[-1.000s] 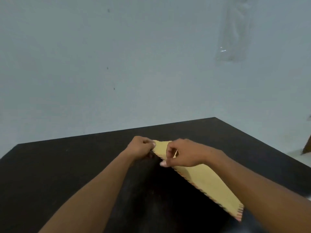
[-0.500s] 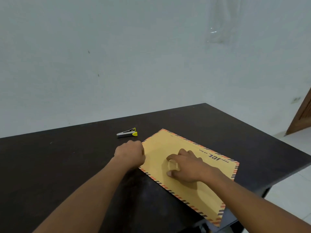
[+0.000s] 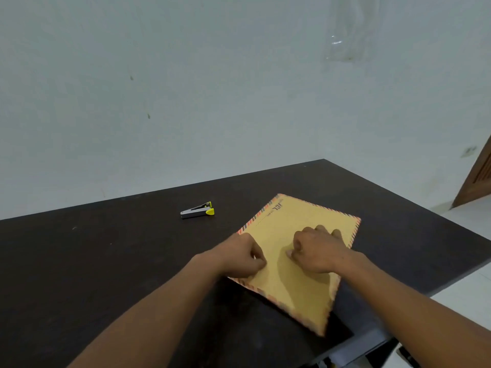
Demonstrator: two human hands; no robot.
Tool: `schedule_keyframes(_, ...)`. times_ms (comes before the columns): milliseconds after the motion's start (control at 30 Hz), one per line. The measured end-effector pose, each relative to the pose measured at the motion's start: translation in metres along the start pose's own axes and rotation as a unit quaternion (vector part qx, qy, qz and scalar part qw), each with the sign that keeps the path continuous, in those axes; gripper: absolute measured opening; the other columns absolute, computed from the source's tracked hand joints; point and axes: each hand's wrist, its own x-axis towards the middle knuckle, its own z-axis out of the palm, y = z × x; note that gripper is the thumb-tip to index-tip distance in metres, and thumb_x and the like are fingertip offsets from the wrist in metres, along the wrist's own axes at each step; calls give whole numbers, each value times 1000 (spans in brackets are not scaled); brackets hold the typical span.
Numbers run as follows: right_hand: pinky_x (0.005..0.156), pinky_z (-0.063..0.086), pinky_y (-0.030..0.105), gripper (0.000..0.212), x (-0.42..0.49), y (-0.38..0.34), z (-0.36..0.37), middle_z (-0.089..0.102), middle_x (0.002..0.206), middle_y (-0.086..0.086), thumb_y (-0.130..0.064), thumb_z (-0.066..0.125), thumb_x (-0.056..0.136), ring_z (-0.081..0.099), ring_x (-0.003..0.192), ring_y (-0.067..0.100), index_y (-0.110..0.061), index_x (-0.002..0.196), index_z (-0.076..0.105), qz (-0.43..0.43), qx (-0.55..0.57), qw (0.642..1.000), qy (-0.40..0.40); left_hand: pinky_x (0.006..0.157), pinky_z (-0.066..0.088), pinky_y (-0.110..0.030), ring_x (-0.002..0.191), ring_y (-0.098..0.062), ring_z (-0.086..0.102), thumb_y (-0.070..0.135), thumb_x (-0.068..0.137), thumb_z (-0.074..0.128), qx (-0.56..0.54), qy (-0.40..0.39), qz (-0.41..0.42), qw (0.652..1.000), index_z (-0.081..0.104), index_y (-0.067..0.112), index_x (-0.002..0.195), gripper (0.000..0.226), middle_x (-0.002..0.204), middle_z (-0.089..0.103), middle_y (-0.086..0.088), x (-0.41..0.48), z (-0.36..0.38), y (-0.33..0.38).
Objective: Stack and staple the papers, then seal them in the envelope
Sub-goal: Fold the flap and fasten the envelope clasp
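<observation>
A yellow-brown envelope (image 3: pixel 289 285) with a striped red-and-blue border lies flat on the dark table (image 3: pixel 106 261), one corner reaching over the near right edge. My left hand (image 3: pixel 243 257) is curled over the envelope's left edge, thumb and forefinger pinched on it. My right hand (image 3: pixel 317 251) rests on the middle of the envelope as a loose fist, knuckles up. A small silver stapler (image 3: pixel 198 210) with a yellow tip lies to the far left of the envelope, apart from both hands. No loose papers show.
A pale wall stands behind the table's far edge. The table's right edge (image 3: pixel 451 282) drops to a white tiled floor, and a brown wooden door (image 3: pixel 478 179) is at the far right. A clear plastic bag (image 3: pixel 345 35) hangs on the wall.
The envelope, held up off the table a second ago, now lies flat and has been turned so its printed corner points away. Both hands stay on it.
</observation>
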Motion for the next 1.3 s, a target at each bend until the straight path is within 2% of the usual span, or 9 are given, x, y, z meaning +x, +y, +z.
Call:
schedule_keyframes(100, 101, 42, 51, 65, 6, 7, 10, 44, 142, 0, -72, 41, 89, 38, 131, 28, -28, 137, 45, 35, 42, 998, 13, 76, 56, -32, 65, -11, 65, 22, 90, 61, -103, -74, -4, 992, 78, 13, 101, 22, 78, 76, -6, -1, 5, 15)
schedule_keyframes(200, 104, 42, 50, 66, 9, 17, 12, 37, 148, -3, -69, 47, 89, 34, 133, 28, -39, 146, 35, 2, 26, 1000, -9, 73, 53, -24, 73, -7, 66, 22, 90, 61, -97, 45, 1, 994, 80, 18, 99, 21, 85, 77, -1, 6, 4, 10)
schedule_keyframes(333, 115, 31, 40, 49, 17, 41, -4, 38, 151, -8, -30, 61, 95, 35, 140, 22, -39, 141, 46, -72, 100, 988, -97, 97, 48, -30, 114, -15, 58, 23, 88, 56, 7, 163, 6, 987, 70, 26, 121, 35, 125, 65, 4, 17, -5, -14)
schedule_keyframes(467, 114, 35, 41, 54, 24, 51, -12, 41, 153, -7, -3, 45, 92, 38, 140, 22, -42, 129, 55, -50, 106, 988, -96, 115, 35, -43, 142, -19, 35, 30, 92, 54, 115, 99, 16, 988, 51, 34, 142, 50, 153, 44, 7, 22, -5, -26)
schedule_keyframes(533, 113, 33, 48, 51, 26, 43, -13, 40, 153, -5, -6, 42, 94, 37, 140, 24, -39, 130, 55, -30, 74, 995, -61, 113, 36, -43, 140, -19, 38, 42, 95, 53, 145, 72, 16, 987, 49, 38, 143, 49, 151, 45, 7, 24, 1, -26)
schedule_keyframes(633, 110, 26, 55, 52, 29, 28, -9, 34, 154, 2, -18, 39, 96, 28, 141, 31, -37, 145, 43, -3, -16, 999, -48, 99, 45, -40, 120, -20, 50, 60, 91, 53, 198, 99, 18, 975, 57, 41, 135, 48, 127, 55, 4, 22, 6, -18)
schedule_keyframes(767, 107, 28, 55, 47, 29, 16, 4, 35, 151, 6, -40, 40, 100, 29, 137, 30, -28, 145, 40, 13, -17, 1000, -10, 90, 48, -38, 107, -19, 57, 63, 89, 57, 185, 107, 25, 976, 65, 37, 123, 44, 114, 57, 3, 19, 11, -8)
schedule_keyframes(1100, 118, 22, 48, 48, 31, 24, 31, 24, 164, -1, -37, 34, 105, 19, 151, 24, -30, 152, 32, -20, 79, 996, 43, 112, 32, -44, 140, -20, 33, 74, 90, 34, 166, 162, -14, 973, 40, 38, 147, 68, 152, 37, 3, 16, 36, -36)
schedule_keyframes(1300, 99, 38, 48, 35, 50, 21, 28, 49, 139, 0, -39, 39, 102, 45, 127, 26, -32, 135, 49, 24, 35, 992, 116, 108, 36, -47, 136, -26, 37, 72, 91, 35, 187, 167, -70, 965, 42, 35, 144, 65, 150, 39, -1, 31, 34, -19)
